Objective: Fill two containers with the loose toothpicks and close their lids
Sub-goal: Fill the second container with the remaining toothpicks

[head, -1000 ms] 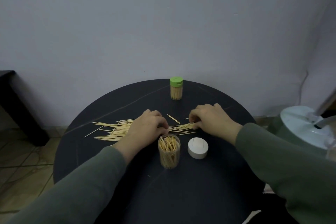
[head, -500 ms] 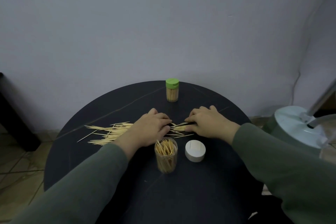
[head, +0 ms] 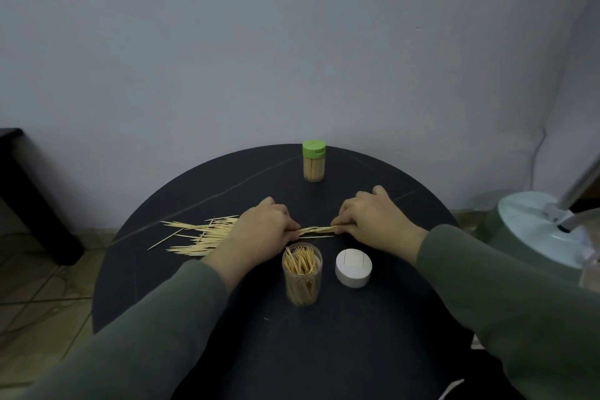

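Two hands meet on one small bundle of toothpicks [head: 316,230], which lies flat on the round dark bench [head: 341,334] with its long axis running left to right, tips pointing toward each hand. I see my left hand [head: 259,232] with fingers curled, its grip pinching the bundle's left end, and my right hand [head: 373,221] likewise curled, its grip pinching the right end; both are clamped on the bundle, which spans the gap between them.

Just in front of the bundle, nearer to me, the open container [head: 302,274] stands upright, partly filled with toothpicks standing on end. Its white lid [head: 353,267] rests on the bench just to the right of it, apart from it and below my right wrist.

To the left of my left hand, the loose toothpicks [head: 201,234] lie scattered, most of them pointing roughly left to right, some passing under the hand. At the far side of the bench, the second container [head: 313,165] stands upright and full, with its green lid [head: 313,149] on.

Off the bench to the right I see a pale green appliance [head: 539,230]; a dark piece of furniture [head: 29,188] stands by the wall at left.
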A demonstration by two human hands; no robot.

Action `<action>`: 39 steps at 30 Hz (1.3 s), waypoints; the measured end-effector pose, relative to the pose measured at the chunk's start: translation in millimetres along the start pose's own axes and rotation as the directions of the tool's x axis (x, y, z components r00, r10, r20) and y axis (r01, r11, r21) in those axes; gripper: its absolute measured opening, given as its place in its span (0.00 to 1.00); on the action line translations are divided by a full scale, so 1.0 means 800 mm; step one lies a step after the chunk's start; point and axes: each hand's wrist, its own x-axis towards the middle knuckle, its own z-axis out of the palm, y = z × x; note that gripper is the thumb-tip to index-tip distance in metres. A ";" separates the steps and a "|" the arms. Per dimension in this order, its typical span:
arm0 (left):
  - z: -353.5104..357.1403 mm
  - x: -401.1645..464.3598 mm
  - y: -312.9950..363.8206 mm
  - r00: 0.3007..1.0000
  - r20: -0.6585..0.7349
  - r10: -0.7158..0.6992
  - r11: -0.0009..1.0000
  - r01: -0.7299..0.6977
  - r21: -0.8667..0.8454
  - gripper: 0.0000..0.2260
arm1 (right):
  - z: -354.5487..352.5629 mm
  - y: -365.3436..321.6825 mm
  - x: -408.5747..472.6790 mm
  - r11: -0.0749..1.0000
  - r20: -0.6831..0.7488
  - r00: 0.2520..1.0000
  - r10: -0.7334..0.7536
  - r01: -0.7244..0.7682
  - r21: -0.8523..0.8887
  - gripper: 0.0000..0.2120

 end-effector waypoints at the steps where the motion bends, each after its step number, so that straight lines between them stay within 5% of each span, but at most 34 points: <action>1: 0.000 0.000 0.002 1.000 -0.004 0.007 1.000 -0.007 0.016 0.15 | 0.001 0.000 0.001 1.000 0.003 1.000 -0.007 0.007 -0.022 0.15; 14: 0.004 -0.002 0.018 0.996 -0.085 -0.033 0.999 0.036 0.040 0.14 | 0.002 0.000 -0.001 0.982 -0.005 0.998 -0.068 0.066 -0.178 0.14; 26: 0.005 -0.004 0.019 0.998 -0.060 -0.008 0.998 0.012 0.067 0.15 | -0.006 0.000 -0.010 0.991 -0.072 0.996 -0.043 0.034 -0.127 0.13; 35: 0.008 -0.008 0.012 0.971 -0.195 -0.141 0.987 0.123 -0.103 0.12 | -0.016 0.001 -0.020 0.985 -0.184 0.977 0.111 -0.083 0.151 0.12; 39: 0.001 -0.011 0.016 0.930 -0.268 -0.252 0.947 0.180 -0.266 0.09 | -0.019 -0.001 -0.018 0.889 -0.160 0.960 0.231 -0.141 0.436 0.10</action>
